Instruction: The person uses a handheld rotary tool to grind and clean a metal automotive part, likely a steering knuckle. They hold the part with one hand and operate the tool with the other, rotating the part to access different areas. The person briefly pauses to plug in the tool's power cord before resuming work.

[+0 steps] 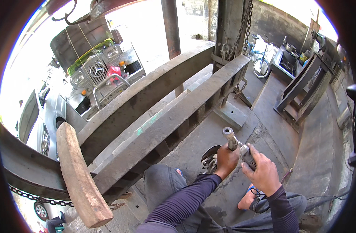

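Note:
My left hand (227, 162) is wrapped round a worn metal piece with a round hollow end (227, 132) pointing up and away from me. Close beside it, my right hand (264, 173) grips a dark grey, stubby part (249, 158), thumb and fingers on its sides. The two pieces meet or overlap between my hands; whether they are joined I cannot tell. Behind my left wrist, a dark disc-shaped metal thing (210, 155) is partly hidden by my hand and forearm. Both hands are above the floor, in front of my bent knees.
Two long steel beams (178, 103) cross ahead, with a wooden block (80, 174) at the near left end. Chains (248, 23) hang by a steel post. A steel frame (302, 85) stands right. A vehicle with raised hood (96, 70) and a blue bicycle (261, 58) are farther off.

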Action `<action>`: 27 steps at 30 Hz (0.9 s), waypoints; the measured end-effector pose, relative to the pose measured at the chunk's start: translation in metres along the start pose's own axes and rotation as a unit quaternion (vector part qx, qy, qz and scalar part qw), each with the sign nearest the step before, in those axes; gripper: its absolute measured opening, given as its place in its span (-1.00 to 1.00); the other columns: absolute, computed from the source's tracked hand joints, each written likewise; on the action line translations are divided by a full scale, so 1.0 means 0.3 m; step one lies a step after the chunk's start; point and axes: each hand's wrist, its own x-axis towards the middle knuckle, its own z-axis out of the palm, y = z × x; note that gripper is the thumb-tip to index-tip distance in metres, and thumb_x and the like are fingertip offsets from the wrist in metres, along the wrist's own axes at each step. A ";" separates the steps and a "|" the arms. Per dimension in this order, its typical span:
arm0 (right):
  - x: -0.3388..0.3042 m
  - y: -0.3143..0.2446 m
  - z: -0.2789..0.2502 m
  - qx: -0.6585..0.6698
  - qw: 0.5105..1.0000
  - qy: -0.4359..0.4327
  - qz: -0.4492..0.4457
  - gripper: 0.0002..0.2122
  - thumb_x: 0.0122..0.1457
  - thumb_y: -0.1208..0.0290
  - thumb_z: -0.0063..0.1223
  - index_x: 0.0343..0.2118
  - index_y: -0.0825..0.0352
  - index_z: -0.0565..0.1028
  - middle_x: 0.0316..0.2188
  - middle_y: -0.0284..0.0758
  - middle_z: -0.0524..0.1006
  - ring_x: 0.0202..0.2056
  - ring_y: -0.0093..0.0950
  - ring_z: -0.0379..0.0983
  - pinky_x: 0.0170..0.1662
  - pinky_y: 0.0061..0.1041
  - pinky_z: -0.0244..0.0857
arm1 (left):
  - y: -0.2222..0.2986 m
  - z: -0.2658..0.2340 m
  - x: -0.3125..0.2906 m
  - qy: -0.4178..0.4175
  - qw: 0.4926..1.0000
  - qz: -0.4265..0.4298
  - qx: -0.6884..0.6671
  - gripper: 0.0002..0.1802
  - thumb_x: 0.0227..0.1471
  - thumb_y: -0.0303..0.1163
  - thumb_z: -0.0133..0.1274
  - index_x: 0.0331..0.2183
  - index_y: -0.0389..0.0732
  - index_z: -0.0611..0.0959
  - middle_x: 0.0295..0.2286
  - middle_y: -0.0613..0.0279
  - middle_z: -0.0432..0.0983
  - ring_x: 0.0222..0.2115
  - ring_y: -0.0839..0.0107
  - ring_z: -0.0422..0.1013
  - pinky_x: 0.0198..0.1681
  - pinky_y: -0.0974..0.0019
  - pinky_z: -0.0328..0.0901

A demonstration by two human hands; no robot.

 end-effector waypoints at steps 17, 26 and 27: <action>-0.012 0.007 -0.005 -0.014 0.999 -0.036 0.024 -0.30 0.22 0.07 0.25 0.39 0.22 0.34 -0.23 -0.05 0.62 -0.28 -0.04 0.64 -0.17 -0.13 0.52 | 0.005 -0.004 -0.001 -0.007 1.000 -0.005 -0.017 -0.85 0.16 -0.45 0.21 -0.37 -0.36 0.73 -0.49 0.18 0.71 -0.46 0.49 0.56 -0.37 0.27 0.39; -0.014 -0.001 0.000 0.001 0.999 -0.030 0.034 -0.28 0.20 0.07 0.28 0.39 0.22 0.34 -0.21 -0.04 0.62 -0.26 -0.03 0.63 -0.15 -0.14 0.51 | -0.019 0.003 0.003 0.008 1.000 0.018 -0.012 -0.72 0.21 -0.33 0.27 -0.49 -0.29 0.70 -0.57 0.36 0.60 -0.52 0.62 0.44 -0.46 0.32 0.32; -0.014 0.000 0.001 -0.002 0.999 -0.021 0.039 -0.28 0.20 0.06 0.28 0.39 0.22 0.34 -0.21 -0.04 0.62 -0.26 -0.04 0.63 -0.15 -0.14 0.52 | -0.020 0.001 0.004 0.008 1.000 0.021 -0.006 -0.72 0.21 -0.32 0.27 -0.49 -0.29 0.70 -0.57 0.37 0.60 -0.52 0.62 0.44 -0.46 0.32 0.32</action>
